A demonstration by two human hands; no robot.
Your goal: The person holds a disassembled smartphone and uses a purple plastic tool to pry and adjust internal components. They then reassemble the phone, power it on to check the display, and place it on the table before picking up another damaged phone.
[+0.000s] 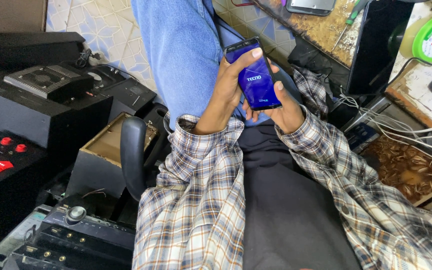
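While the smartphone (254,75) glows blue, it sits tilted over the lap, above the jeans-clad leg (186,55), cradled in both hands. Left hand (228,85) wraps the edge, thumb pressed on the top of the screen; right hand (286,107) cups beneath, thumb touching the right rim, fingers curled behind. That grip looks loose: one slip and the phone could tumble toward the tiled floor (111,30) or the black amplifier (71,235) beside the chair armrest (133,155).
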